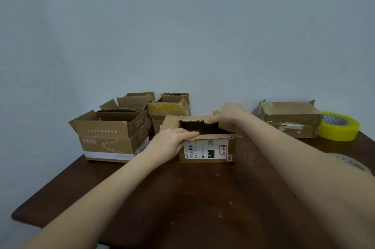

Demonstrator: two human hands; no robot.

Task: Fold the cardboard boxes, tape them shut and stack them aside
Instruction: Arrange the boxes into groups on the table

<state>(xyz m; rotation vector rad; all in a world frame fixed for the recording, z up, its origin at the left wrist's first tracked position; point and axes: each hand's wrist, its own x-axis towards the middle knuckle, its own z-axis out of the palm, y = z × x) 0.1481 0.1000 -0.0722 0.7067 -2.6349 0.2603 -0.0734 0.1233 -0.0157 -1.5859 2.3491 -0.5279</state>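
— What's closest?
— Two bare forearms (101, 204) reaching over the dark brown wooden table (203, 204).
— And the box?
— The small brown cardboard box with a white label (209, 151) sits mid-table. Its long axis runs left to right, its label faces the camera and its top is open.
— Hands?
— The left hand (172, 143) lies flat on its near left edge. The right hand (229, 114) presses straight fingers on the far right flap.
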